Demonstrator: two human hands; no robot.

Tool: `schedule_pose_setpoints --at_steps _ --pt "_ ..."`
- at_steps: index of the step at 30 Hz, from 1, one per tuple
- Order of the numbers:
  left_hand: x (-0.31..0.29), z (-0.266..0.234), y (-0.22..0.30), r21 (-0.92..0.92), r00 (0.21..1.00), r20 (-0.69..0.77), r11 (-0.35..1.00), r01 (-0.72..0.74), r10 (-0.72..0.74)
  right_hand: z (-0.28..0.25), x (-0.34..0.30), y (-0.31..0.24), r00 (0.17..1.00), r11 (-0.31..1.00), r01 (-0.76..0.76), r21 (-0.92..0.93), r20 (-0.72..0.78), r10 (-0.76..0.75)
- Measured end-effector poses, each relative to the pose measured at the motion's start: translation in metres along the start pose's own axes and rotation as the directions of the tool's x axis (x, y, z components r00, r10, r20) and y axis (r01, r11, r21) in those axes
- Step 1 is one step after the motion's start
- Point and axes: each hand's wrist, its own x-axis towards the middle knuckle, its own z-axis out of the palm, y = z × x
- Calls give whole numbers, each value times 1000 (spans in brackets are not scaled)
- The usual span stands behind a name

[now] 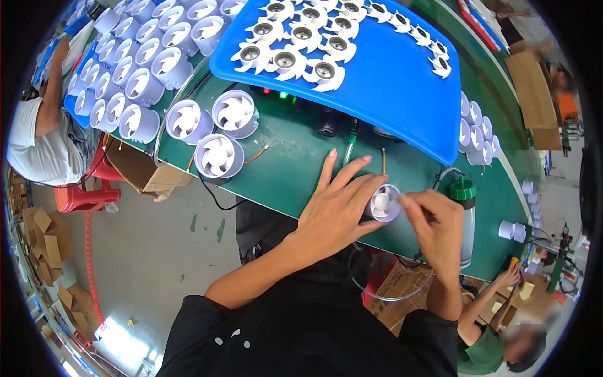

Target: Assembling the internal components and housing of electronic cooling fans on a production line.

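Near the front edge of the bench, a small pale-lilac fan housing [392, 214] lies with its round opening toward me. A white fan wheel [381, 201] sits inside it. My left hand [333, 210] grips the housing from the left, thumb below and fingers along the far side. At the right rim of the opening, my right hand [438, 220] is closed, thumb and forefinger pressed together. Whatever those fingertips hold, if anything, is too small or blurred to make out. A short wire [384, 160] with a connector sticks out beyond my left fingers.
A blue tray [389, 94] with several white fan wheels [325, 71] stands raised beyond my hands. Several assembled fans [218, 156] stand left, with many housings [143, 87] behind. A green-capped clear cylinder [463, 217] is beside my right hand. Co-workers [47, 141] sit nearby.
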Motion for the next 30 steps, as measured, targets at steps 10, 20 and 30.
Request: schedule_pose_setpoints --at_steps 10,20,30 --pt "-3 2 1 -13 1000 -28 1000 -8 7 -20 3 -34 993 984 99 -148 -49 -107" --pt "3 2 -1 -29 998 -57 1000 10 -12 -26 -7 -14 981 989 118 92 -167 -102" --pt "-5 -57 4 -154 907 -381 956 -251 177 53 -31 110 925 977 27 -211 -366 -105"
